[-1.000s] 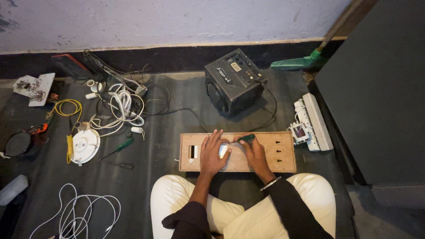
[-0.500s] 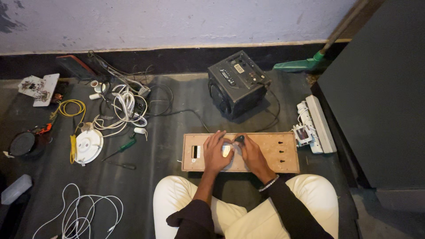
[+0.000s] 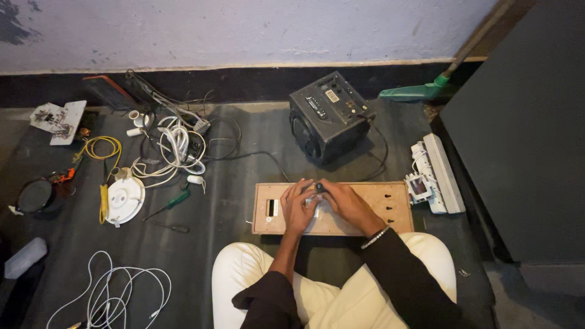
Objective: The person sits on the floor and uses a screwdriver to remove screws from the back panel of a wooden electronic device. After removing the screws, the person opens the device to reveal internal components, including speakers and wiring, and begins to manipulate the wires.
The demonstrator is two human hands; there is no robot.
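Down on the dark floor mat, right in front of my crossed legs, sat the wooden switchboard panel [image 3: 365,210], lying flat and long side toward me. Both my hands were on top of it, close together near the middle. My left hand [image 3: 298,207] was lying palm down with the fingers loosely spread, resting on a pale plate [image 3: 317,219] set in the board. My right hand [image 3: 344,204] was curled around a small dark-tipped tool [image 3: 319,186], probably a screwdriver, its top poking out where the two hands met. Honestly couldn't see the tool's shaft or tip at all, the fingers covered it, so no idea what exactly it was touching.

Most of the pale plate was hidden under my hands too. Left end of the board had a rectangular cutout [image 3: 272,208], right end a few small holes [image 3: 388,207].

Just behind the board stood a black boxy speaker [image 3: 329,116], tilted a bit, with its cable running off left. White power strip [image 3: 439,173] lay to the right, near the board's end. Over on the left: a tangle of white cables [image 3: 173,146], a green-handled screwdriver [image 3: 170,202], and a round white fitting [image 3: 125,200]. My knees were cut off by the bottom edge.
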